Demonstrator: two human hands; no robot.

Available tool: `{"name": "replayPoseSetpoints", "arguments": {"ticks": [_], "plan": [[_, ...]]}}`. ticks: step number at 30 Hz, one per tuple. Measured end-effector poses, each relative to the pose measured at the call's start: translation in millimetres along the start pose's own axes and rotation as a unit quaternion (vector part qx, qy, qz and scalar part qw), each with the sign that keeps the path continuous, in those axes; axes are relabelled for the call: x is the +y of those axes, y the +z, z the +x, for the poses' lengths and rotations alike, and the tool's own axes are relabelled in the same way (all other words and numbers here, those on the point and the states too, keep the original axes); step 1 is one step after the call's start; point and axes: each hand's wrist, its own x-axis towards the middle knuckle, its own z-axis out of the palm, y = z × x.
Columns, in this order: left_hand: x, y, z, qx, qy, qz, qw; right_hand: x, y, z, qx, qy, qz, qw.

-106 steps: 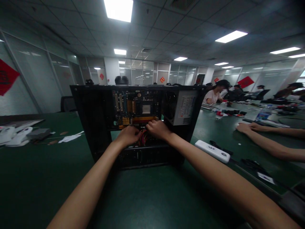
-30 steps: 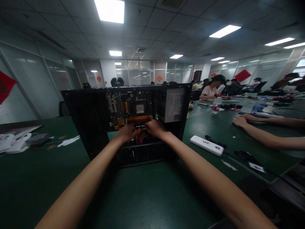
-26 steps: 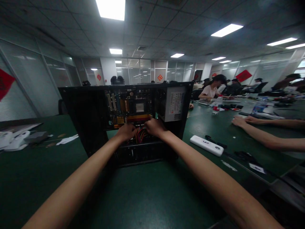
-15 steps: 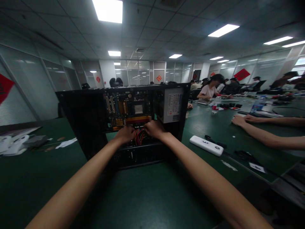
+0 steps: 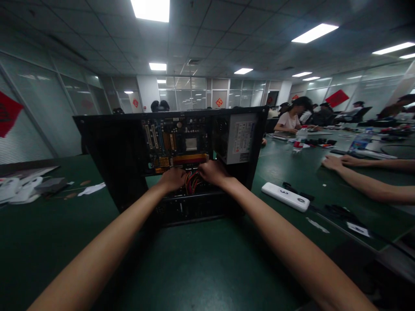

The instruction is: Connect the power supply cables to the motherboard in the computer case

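Green tabletop (image 5: 201, 263) fills the foreground, an open computer case (image 5: 108, 151) standing on it. Reaching into the case, the left hand (image 5: 172, 179) and the right hand (image 5: 213, 172) flank a multicoloured cable bundle (image 5: 192, 182), which lies just below the memory slots (image 5: 191, 160). Fingers of both hands are curled inward, tips hidden; whether they grip anything cannot be told. Work in hand appears to concern cabling at the lower edge of the motherboard (image 5: 181, 142); the next move calls, presumably, for precise fingertip control in cramped space. Power supply unit (image 5: 241, 140): upper right. Farther back, past a red-labelled bottle (image 5: 300, 139), sits a person (image 5: 287, 122).
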Motion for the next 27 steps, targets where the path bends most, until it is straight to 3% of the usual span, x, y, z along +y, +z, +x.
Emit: {"name": "replayPoseSetpoints", "arguments": {"ticks": [27], "plan": [[7.6,-7.0,-4.4,-0.002,-0.019,0.057,0.998,-8.5,-4.9,0.9,-0.012,0.007,-0.049,0.999]]}}
